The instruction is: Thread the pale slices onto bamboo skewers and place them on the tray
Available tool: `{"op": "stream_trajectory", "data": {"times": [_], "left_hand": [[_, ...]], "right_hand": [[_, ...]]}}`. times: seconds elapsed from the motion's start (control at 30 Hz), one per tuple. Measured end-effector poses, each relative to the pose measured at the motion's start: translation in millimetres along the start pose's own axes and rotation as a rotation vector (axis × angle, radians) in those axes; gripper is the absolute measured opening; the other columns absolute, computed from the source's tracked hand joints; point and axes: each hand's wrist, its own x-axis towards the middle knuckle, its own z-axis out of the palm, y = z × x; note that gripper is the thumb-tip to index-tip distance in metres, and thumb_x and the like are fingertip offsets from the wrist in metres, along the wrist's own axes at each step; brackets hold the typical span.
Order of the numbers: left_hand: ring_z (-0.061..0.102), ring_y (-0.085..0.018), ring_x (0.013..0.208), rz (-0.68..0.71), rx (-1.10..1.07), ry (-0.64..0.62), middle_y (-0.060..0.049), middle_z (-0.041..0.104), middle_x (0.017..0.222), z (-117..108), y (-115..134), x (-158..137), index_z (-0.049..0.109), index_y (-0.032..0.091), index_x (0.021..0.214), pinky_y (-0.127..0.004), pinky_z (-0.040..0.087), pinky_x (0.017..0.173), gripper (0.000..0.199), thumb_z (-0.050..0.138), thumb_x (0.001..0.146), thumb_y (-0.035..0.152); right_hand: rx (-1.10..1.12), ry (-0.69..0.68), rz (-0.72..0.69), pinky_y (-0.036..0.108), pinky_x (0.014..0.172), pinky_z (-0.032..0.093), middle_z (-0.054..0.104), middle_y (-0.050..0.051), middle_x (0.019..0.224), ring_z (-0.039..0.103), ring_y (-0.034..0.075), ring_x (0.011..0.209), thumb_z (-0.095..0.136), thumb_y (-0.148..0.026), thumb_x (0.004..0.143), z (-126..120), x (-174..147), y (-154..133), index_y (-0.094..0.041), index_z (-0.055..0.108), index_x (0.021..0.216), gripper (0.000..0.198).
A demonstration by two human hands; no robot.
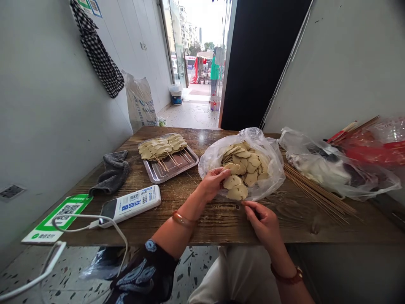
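My left hand [211, 183] pinches a pale, flat, wavy-edged slice [233, 168] of food between thumb and fingers. Below it, similar slices [238, 192] sit in a row on a thin skewer, most of which is hidden. The near end of that skewer is between the closed fingertips of my right hand [262, 221]. Just behind both hands, an opened clear plastic bag [275, 169] holds a heap of loose slices [249, 160]. To the left, a metal tray [177, 171] carries several finished-looking skewers of slices [161, 147], their sticks pointing toward me.
Bare bamboo skewers [316, 192] lie at the right, beside plastic bags [335, 169]. A grey cloth [112, 171], a white power bank [136, 204] with a cable, and a green QR-code card [60, 217] occupy the left of the wooden table [202, 230]. A doorway opens beyond.
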Motion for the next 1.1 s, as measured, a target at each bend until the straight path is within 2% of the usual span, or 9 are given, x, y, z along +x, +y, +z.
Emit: {"op": "stream_trajectory", "data": {"times": [0.2,0.6,0.9,1.1], "left_hand": [[0.058,-0.010,0.059,0.066,-0.003,-0.012,-0.004,0.068,0.071,3.1,-1.4,-0.8,0.072,0.011,0.084,-0.020,0.046,0.055,0.041,0.084,0.057,0.039],[0.067,-0.017,0.072,0.068,-0.134,-0.018,-0.007,0.072,0.077,5.1,1.2,-1.5,0.071,0.011,0.087,-0.024,0.052,0.065,0.034,0.082,0.059,0.026],[0.068,-0.018,0.075,0.058,-0.178,-0.063,-0.006,0.072,0.080,7.3,3.3,-5.0,0.068,0.013,0.090,-0.025,0.054,0.070,0.028,0.078,0.065,0.021],[0.067,-0.016,0.073,0.079,-0.181,-0.056,-0.005,0.072,0.081,7.2,2.4,-4.1,0.068,0.013,0.087,-0.024,0.053,0.067,0.030,0.080,0.062,0.022]], "right_hand": [[-0.006,-0.034,-0.007,0.035,0.079,0.056,0.076,0.006,0.096,0.071,0.023,0.087,0.057,-0.034,0.086,-0.2,-0.6,3.4,-0.022,0.075,0.095,0.023],[0.018,-0.060,-0.027,0.037,0.083,0.056,0.076,0.006,0.097,0.071,0.024,0.090,0.058,-0.033,0.086,2.0,0.4,2.3,-0.022,0.074,0.094,0.021],[0.018,-0.071,-0.038,0.036,0.082,0.055,0.076,0.005,0.095,0.071,0.023,0.089,0.058,-0.033,0.087,1.7,0.8,2.1,-0.023,0.074,0.092,0.020],[0.027,-0.076,-0.030,0.037,0.083,0.054,0.076,0.006,0.096,0.070,0.024,0.091,0.058,-0.034,0.086,2.2,0.9,2.3,-0.022,0.075,0.092,0.021]]}}
